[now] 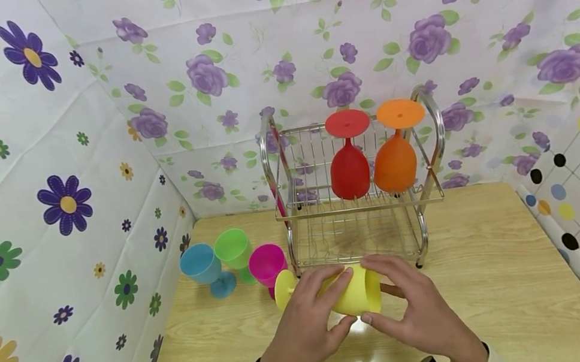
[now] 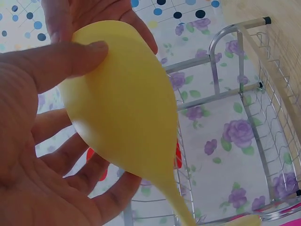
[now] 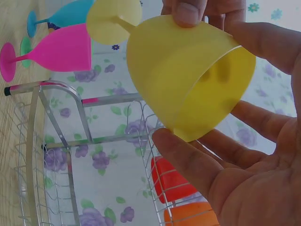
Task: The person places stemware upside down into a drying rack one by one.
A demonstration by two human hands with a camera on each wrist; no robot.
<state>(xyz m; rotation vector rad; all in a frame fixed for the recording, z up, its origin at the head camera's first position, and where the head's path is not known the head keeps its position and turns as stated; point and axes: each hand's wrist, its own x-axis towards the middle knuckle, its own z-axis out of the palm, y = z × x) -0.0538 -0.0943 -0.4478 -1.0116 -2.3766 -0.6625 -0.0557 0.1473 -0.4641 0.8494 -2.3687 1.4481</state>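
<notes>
The yellow goblet [image 1: 356, 298] is held sideways over the near part of the tabletop [image 1: 502, 275], its foot toward nine o'clock and its mouth toward three. The left hand [image 1: 310, 326] grips the bowl between thumb and fingers; the right hand [image 1: 423, 312] pinches the rim, its fingertips spread across the mouth. At twelve o'clock, just past the hands, stands the front of the wire rack [image 1: 360, 209]. The broadest stretch of wood runs from three to five o'clock, out to the table's edge. Toward ten o'clock the blue goblet [image 1: 200, 267], green goblet [image 1: 232, 248] and magenta goblet [image 1: 268, 266] stand upright, close together, the magenta one nearest.

The goblets look like smooth, matte plastic with rounded bowls; the rack is shiny bent tube and thin wire. On its upper tier, toward one o'clock, the red goblet [image 1: 350, 170] and orange goblet [image 1: 395, 165] sit upside down, side by side.

Only the right wrist view looks deep into the yellow hollow. The left wrist view shows the bowl tapering to its stem; red patches behind are probably the red goblet, mostly covered.
</notes>
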